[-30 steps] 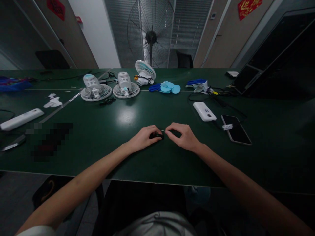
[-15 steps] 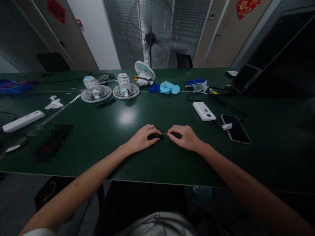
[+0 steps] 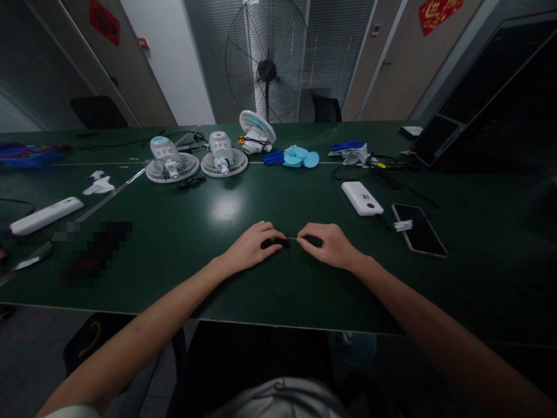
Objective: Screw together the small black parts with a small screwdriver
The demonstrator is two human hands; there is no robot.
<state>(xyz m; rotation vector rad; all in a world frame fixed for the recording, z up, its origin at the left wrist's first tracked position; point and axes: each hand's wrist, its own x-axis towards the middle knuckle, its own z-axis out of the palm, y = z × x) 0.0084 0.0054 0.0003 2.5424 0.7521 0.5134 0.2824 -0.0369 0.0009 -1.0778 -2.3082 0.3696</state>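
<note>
Near the front middle of the table, my left hand is closed, thumb and fingers curled around a small dark object whose kind I cannot make out. From it a thin pale rod spans the short gap to my right hand. The right thumb and index finger pinch the rod's other end. Both hands rest low over the green table, close together with fingertips facing.
Beyond my hands stand small white fans and light-blue fan blades beside blue-and-white gloves. To the right lie a white power bank and a phone. A white bar-shaped device lies left.
My hands keep nearly the same pose and grip. The whole view has shifted very slightly; nothing on the table has visibly moved.
</note>
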